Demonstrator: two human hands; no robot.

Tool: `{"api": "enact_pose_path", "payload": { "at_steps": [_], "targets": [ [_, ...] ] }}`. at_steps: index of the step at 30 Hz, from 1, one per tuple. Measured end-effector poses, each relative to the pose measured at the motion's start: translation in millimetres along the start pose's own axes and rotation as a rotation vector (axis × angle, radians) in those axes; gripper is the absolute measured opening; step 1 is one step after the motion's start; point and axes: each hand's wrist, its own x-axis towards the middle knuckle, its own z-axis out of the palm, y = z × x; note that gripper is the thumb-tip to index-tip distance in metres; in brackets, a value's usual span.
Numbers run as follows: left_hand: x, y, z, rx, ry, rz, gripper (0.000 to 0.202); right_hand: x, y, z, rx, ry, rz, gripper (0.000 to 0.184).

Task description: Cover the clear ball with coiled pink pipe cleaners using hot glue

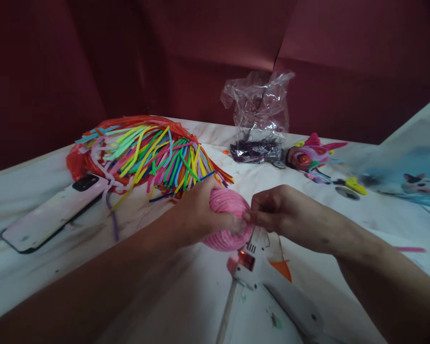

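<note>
Half the pink ball [225,205] is hiding behind the left hand [197,212], and the glue gun [272,282] at 6 o'clock is getting cut off by the frame. At 12 o'clock a clear bag [260,102] is holding dark purple strands [256,150]. At 10 a red bag [75,162] is spilling colourful strips [157,155]. The left hand is gripping the ball dead centre, and the right hand [275,212] is pinching its 3 o'clock edge with the fingertips closed.

Single head-worn camera, facing forward and down, close above left hand [197,210], right hand [275,212], white table [372,210]
</note>
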Motion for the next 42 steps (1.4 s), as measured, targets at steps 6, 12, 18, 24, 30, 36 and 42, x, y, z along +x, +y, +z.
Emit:
{"api": "enact_pose_path", "payload": {
  "at_steps": [6, 12, 18, 24, 30, 36, 42],
  "targets": [
    [0, 1, -0.1, 0.001, 0.007, 0.009, 0.048, -1, 1, 0, 0.024, -0.012, -0.005, 0.024],
    [4, -10, 1.4, 0.032, -0.013, 0.135, 0.048, 0, 2, 0, 0.026, -0.017, -0.016, 0.025],
    [7, -13, -1.5, 0.062, -0.069, 0.18, 0.048, -1, 2, -1, 0.009, -0.023, -0.024, 0.025],
    [5, -8, -3.2, 0.076, -0.112, 0.19, 0.044, -1, 0, -4, -0.013, -0.015, -0.023, 0.025],
    [5, -9, -4.2, 0.098, -0.107, 0.22, 0.025, -1, 2, -3, -0.014, -0.016, -0.023, 0.027],
    [5, -11, -6.5, 0.108, -0.163, 0.241, 0.023, -1, 2, -3, -0.01, -0.038, -0.026, 0.027],
    [5, -11, -4.8, 0.133, -0.114, 0.266, 0.018, -1, 3, -3, -0.026, -0.019, -0.019, 0.027]
  ]
}}
